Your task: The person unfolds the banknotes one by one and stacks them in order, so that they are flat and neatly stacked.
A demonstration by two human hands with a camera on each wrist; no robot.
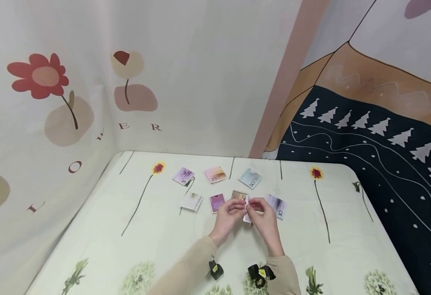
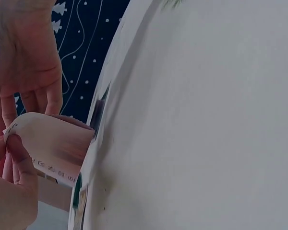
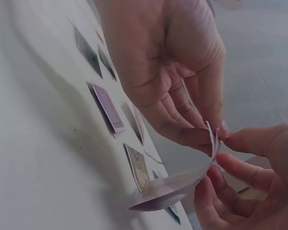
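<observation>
Both hands meet over the table around a pale pinkish banknote (image 2: 62,143), bent over so that its ends come together. Thumb and fingertips of my left hand (image 1: 225,219) pinch its upper end. My right hand (image 1: 267,221) pinches the same end from the other side, its fingertips close to the left ones. In the right wrist view the banknote (image 3: 170,187) curves down from the fingertips, two thin edges showing between left hand (image 3: 168,72) and right hand (image 3: 259,177). A brown folded note (image 1: 239,194) lies just beyond the hands, partly covered by them.
Folded notes lie spread on the flowered tablecloth (image 1: 108,254): a purple 5 (image 1: 183,175), an orange 20 (image 1: 215,174), a blue-green 50 (image 1: 250,178), a pale note (image 1: 191,202), a magenta note (image 1: 217,203) and a 10 (image 1: 276,206). Curtains hang behind.
</observation>
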